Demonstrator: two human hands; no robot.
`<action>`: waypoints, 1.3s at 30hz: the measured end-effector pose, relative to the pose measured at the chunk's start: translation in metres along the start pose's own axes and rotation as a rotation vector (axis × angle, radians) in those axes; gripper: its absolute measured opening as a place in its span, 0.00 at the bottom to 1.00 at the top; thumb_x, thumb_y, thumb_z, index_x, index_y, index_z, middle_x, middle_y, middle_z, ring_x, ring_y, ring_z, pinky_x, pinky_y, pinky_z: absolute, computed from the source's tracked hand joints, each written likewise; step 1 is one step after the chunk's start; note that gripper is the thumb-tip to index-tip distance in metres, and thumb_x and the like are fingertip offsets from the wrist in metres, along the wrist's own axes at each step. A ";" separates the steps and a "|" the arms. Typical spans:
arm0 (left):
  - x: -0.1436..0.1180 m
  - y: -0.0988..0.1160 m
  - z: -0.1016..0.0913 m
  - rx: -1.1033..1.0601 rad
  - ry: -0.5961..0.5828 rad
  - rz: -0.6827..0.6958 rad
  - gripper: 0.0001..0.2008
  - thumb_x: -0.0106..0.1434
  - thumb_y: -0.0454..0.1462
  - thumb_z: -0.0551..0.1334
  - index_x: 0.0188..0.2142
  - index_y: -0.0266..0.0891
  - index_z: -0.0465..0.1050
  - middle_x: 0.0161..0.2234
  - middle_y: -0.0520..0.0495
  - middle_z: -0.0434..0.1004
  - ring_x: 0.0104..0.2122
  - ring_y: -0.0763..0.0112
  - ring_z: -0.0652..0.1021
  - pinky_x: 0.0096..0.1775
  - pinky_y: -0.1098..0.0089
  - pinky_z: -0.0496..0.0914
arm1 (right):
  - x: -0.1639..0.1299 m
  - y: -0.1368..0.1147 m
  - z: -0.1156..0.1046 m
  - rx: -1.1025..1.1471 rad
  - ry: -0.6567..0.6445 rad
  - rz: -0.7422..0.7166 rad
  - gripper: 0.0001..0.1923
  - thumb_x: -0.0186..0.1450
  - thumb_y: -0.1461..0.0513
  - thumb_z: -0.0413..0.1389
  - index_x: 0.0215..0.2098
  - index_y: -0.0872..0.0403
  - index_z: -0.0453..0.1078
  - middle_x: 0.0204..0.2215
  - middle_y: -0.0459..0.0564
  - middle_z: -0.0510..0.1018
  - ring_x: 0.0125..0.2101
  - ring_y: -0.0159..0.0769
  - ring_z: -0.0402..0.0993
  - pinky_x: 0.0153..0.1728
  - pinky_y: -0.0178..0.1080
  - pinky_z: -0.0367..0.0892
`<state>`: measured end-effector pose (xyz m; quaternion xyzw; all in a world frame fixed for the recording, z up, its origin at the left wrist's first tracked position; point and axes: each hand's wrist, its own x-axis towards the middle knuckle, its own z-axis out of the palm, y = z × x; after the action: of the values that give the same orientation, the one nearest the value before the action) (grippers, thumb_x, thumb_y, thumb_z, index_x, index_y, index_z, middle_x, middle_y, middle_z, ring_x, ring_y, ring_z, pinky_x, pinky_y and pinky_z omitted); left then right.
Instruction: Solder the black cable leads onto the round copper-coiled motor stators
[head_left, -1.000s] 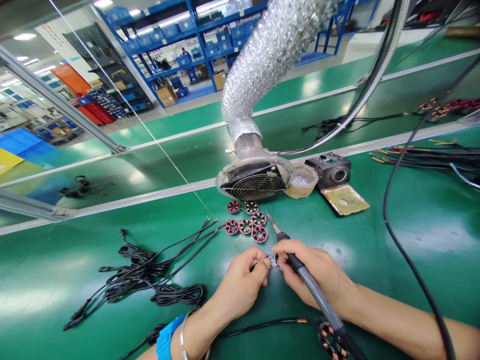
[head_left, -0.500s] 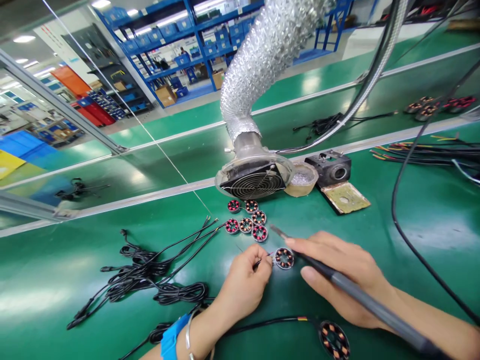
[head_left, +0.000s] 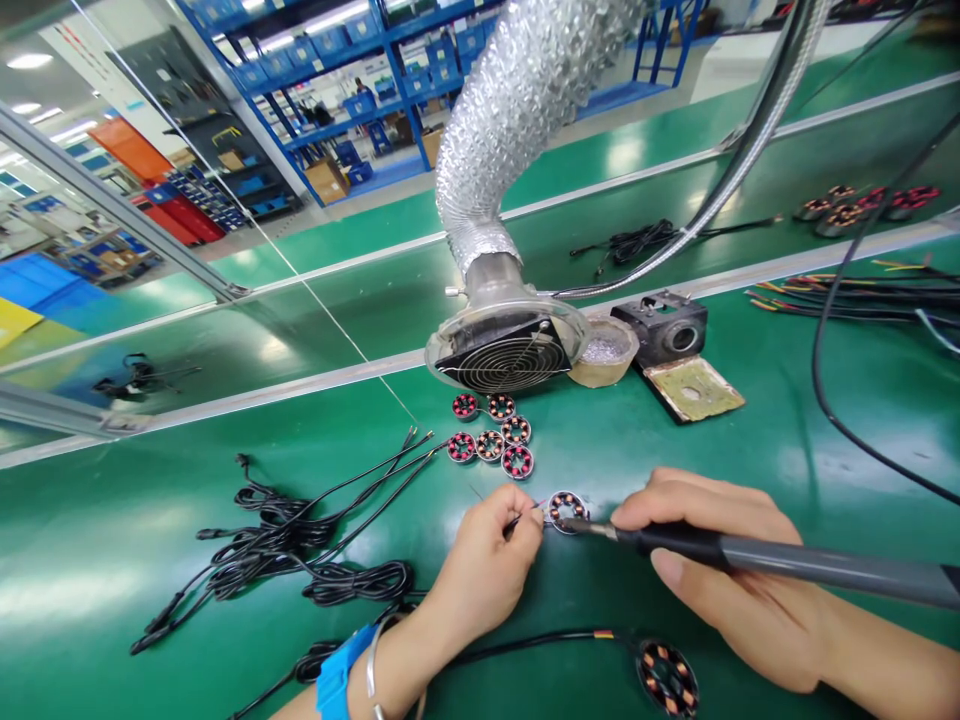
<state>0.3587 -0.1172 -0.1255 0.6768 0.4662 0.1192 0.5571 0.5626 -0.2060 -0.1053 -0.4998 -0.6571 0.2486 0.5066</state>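
A thin wire is pinched at the fingertips of the left hand [head_left: 487, 560] against the stator ring [head_left: 567, 508] lying on the green mat [head_left: 750, 450]. The soldering iron [head_left: 750, 553] is grasped by the right hand [head_left: 735, 580], its tip at the ring; the wire is best kept steady and the contact brief.

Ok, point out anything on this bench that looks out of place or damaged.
Nothing looks damaged or spilled. The black cables lie in a loose tangle left of the left hand, and the pad by the black holder looks stained.
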 end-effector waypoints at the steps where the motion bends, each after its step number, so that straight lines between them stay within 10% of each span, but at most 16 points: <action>1: 0.000 0.000 0.000 0.001 -0.002 0.000 0.14 0.67 0.43 0.53 0.27 0.40 0.60 0.20 0.57 0.58 0.23 0.75 0.59 0.26 0.72 0.54 | 0.000 0.000 0.000 0.001 0.000 -0.001 0.08 0.64 0.65 0.50 0.38 0.51 0.70 0.22 0.45 0.72 0.19 0.32 0.64 0.22 0.37 0.58; 39: 0.001 0.001 -0.002 -0.028 -0.036 -0.003 0.17 0.68 0.46 0.53 0.25 0.40 0.60 0.20 0.56 0.60 0.22 0.75 0.60 0.27 0.72 0.55 | -0.001 0.001 0.002 -0.042 0.028 -0.027 0.08 0.64 0.64 0.50 0.39 0.52 0.70 0.23 0.46 0.71 0.22 0.33 0.64 0.22 0.37 0.56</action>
<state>0.3584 -0.1153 -0.1247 0.6701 0.4555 0.1128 0.5751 0.5610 -0.2061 -0.1069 -0.5050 -0.6616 0.2208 0.5084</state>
